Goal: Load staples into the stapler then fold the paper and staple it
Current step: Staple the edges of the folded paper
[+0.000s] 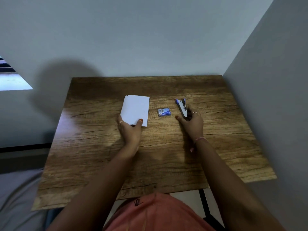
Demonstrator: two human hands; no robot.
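Observation:
A folded white paper [135, 109] lies on the wooden table [100, 155], left of centre. My left hand [130, 129] grips its near edge, thumb on top. A small blue staple box [164, 112] rests in the middle, between my hands. To its right lies a blue and grey stapler [181, 105], its top arm swung open in a V. My right hand [191, 124] holds the stapler's near end, fingers wrapped around it.
The table stands in a corner, with a grey wall [150, 39] behind it and another [266, 97] along its right side. A black table leg [204, 205] shows below the front edge. A bright window [11, 80] is at far left.

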